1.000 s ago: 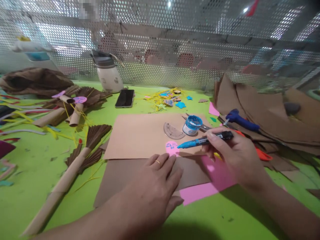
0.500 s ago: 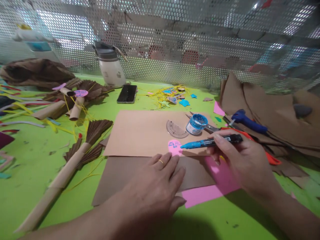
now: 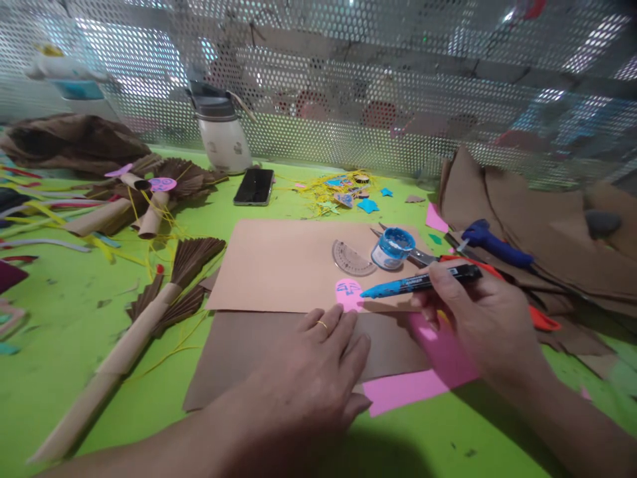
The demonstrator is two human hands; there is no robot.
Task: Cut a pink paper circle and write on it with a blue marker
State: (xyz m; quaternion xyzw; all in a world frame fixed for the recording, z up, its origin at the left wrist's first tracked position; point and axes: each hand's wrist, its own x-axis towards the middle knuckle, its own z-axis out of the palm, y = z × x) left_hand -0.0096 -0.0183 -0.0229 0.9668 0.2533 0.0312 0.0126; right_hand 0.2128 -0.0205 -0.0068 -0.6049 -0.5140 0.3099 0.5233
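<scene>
My right hand (image 3: 478, 318) grips a blue permanent marker (image 3: 418, 282), its tip at the right edge of a small round pink paper piece (image 3: 351, 302). Blue face-like lines mark that piece, which lies on a light brown paper sheet (image 3: 279, 265). Lying flat, my left hand (image 3: 318, 365) has its fingers stretched out, with fingertips at the pink piece's lower edge. Under that hand is a darker brown sheet (image 3: 233, 358). Pink paper (image 3: 413, 392) sticks out below it. Just above the marker are a clear protractor (image 3: 351, 257) and a small blue paint jar (image 3: 392, 249).
Scissors with red handles (image 3: 545, 318) and a blue glue gun (image 3: 497, 242) lie at right by brown paper (image 3: 537, 219). A rolled paper figure (image 3: 139, 332) is at left. Farther back are a phone (image 3: 253, 186), a bottle (image 3: 221, 133) and blue stars (image 3: 368, 206) near a perforated metal screen (image 3: 318, 86).
The marker's tip stays beside the pink piece, and the pen has turned very slightly in my right hand. My left hand keeps its place; the view has shifted a little.
</scene>
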